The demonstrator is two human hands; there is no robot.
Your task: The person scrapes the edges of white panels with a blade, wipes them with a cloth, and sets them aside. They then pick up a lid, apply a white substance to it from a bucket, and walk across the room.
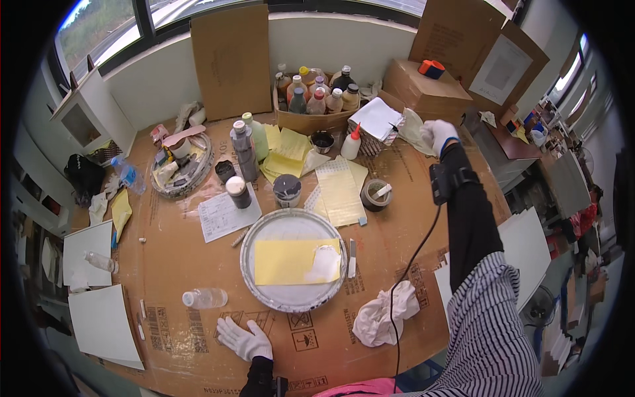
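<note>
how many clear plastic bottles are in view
3: the near bottle lies beyond the left hand, another bottle on a white board at left, a third bottle left of the paint-smeared round tray. Others may be hidden.

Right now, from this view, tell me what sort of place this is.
Probably a paint or craft workshop: capped bottles of coloured liquid crowd a cardboard box, a smeared round tray sits at left, and cardboard covers the worktable.

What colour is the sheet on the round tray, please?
The sheet is mostly yellow, best in head view.
</note>
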